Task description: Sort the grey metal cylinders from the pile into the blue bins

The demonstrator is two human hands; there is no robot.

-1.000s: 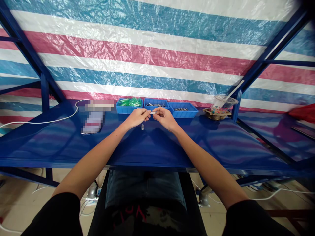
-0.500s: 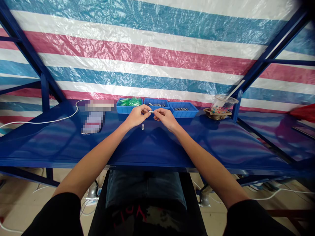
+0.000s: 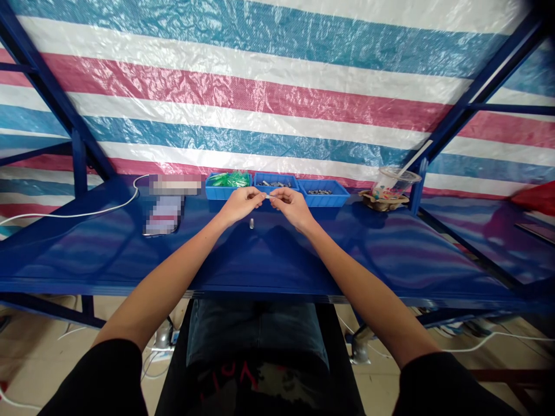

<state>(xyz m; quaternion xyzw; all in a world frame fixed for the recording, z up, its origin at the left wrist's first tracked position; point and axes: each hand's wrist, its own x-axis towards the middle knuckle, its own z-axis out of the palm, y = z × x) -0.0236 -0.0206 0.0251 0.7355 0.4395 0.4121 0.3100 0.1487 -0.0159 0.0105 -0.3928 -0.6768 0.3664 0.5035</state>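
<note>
My left hand (image 3: pixel 243 203) and my right hand (image 3: pixel 291 205) meet above the blue table, fingertips pinched toward each other. Between them is a small pale metallic piece (image 3: pixel 267 197), mostly covered by the fingers and too small to name; both hands grip it. Just below my left hand, a short silvery cylinder-like piece (image 3: pixel 251 223) stands on the table. Right behind the hands are three blue bins: a left bin (image 3: pixel 212 191) with green plastic pieces, a middle bin (image 3: pixel 291 180) and a right bin (image 3: pixel 327 200) with small grey metal parts.
On the left lie a blurred phone (image 3: pixel 163 215) and a white cable (image 3: pixel 93 212). To the right, a clear plastic cup (image 3: pixel 392 182) with a straw sits on crumpled brown material (image 3: pixel 381 202). Blue metal posts (image 3: pixel 418 188) frame the table, with striped sheeting (image 3: pixel 269 86) behind.
The fingers of both hands have shifted slightly around the small piece, which now shows less between them. The silvery piece on the table has stayed put.
</note>
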